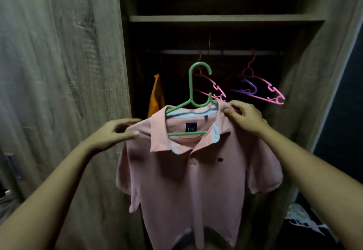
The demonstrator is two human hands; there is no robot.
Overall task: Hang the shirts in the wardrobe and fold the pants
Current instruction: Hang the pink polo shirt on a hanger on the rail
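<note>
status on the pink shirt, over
Left hand and right hand hold pink polo at shoulders. Green hanger in collar, not on rail. Pink hangers on rail ahead.

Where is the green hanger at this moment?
In the head view the green hanger sits centrally, inside the collar of the pink shirt, between the left hand and right hand, its hook below the wardrobe rail.

Four hangers [190, 85]; two garments [186, 181]

Inside the wardrobe [306, 73], a rail [222, 52] runs left to right beneath a wooden shelf [225, 18]. Two pink hangers [265, 90] and a purple hanger [250, 89] hook over it. An orange garment [156, 96] hangs at its left end.
</note>
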